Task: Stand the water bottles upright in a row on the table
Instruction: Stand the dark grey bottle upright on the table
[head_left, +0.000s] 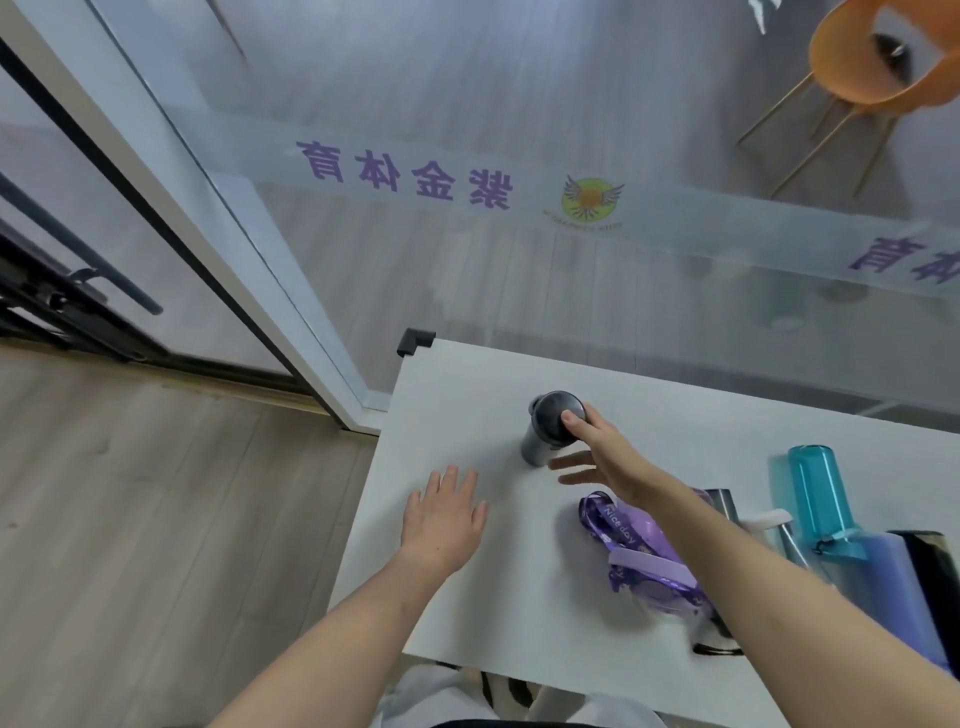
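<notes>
The right forearm (779, 587) hid part of the purple bottle (649, 551); the picture's right edge cut off the black bottle (927, 566).

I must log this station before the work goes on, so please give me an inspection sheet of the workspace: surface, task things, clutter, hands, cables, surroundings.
Surface: white table, with a black corner guard at its far left corner.
Job's things: grey bottle stands upright; purple bottle and teal bottle lie on their sides; more bottles lie at the right, partly hidden.
Clutter: nothing seen.
Hands: right hand open, thumb on the grey bottle's lid; left hand open and flat at the table, contact unclear.
Cables: nothing seen.
Surroundings: glass wall with purple lettering, orange chair beyond it, wooden floor.
</notes>
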